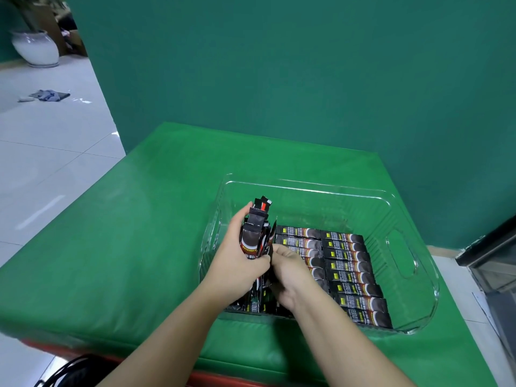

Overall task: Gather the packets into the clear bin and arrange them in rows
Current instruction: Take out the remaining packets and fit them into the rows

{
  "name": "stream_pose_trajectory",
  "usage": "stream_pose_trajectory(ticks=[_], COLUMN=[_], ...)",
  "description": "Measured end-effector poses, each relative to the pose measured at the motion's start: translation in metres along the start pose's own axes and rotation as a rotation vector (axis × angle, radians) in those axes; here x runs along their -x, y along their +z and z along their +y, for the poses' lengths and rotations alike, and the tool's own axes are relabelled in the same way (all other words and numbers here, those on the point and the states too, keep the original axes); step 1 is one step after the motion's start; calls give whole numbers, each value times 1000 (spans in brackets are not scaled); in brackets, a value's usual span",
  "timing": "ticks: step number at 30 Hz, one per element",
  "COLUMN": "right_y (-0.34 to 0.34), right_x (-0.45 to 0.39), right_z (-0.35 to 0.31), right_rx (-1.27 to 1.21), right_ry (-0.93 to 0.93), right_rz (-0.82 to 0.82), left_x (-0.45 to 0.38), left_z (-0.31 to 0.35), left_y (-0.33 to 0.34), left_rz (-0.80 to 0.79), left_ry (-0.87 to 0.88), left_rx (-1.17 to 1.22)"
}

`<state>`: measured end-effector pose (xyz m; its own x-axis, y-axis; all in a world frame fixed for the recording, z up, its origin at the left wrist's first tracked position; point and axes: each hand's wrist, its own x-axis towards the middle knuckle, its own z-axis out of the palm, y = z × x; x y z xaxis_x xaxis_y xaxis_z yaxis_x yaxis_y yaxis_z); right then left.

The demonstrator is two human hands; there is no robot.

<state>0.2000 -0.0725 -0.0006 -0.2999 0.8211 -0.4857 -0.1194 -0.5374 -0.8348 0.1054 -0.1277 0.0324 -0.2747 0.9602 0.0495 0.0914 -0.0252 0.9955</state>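
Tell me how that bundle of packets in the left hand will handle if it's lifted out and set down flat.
The bundle of packets looks light: the left hand holds it upright alone. It may fan apart, since the tops already splay unevenly. The glossy wrappers probably slide on each other, so the right hand near its lower end could help keep it square.

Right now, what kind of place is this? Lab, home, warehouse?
Probably a staged recording corner in an office or workshop, not a home. A table draped in green cloth stands against a green wall; the floor is pale tile, with a white ceramic pot standing on it at the back.
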Motion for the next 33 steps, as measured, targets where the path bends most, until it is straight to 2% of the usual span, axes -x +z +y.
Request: stream_pose_trajectory(ticks=[6,11,17,21,26,27,29,33], right_y=[1,-3,-3,-5,-4,-6,-10,-12], right_x=[2,9,19,25,34,33,29,17], right_z=[-3,-10,-20,-33,-49,-48,-43,-31], right_rx=[4,131,142,77,117,194,549,1391], right_ry=[65,39,9,4,-117,-156,-278,-465], right_rz=[-133,-132,-43,-79,-81,-45,13,-111], left_x=[-1,-3,-10,-13,-11,-10,-9,-7], left_z=[4,5,10,23,55,62,74,77], left_y=[1,-2,-6,-10,-27,-33,-49,-84], left_rz=[-4,9,51,96,169,193,253,377], left_ry=[9,-2,23,73,145,151,169,176], left_rx=[11,2,-41,-54,-51,-52,-52,-79])
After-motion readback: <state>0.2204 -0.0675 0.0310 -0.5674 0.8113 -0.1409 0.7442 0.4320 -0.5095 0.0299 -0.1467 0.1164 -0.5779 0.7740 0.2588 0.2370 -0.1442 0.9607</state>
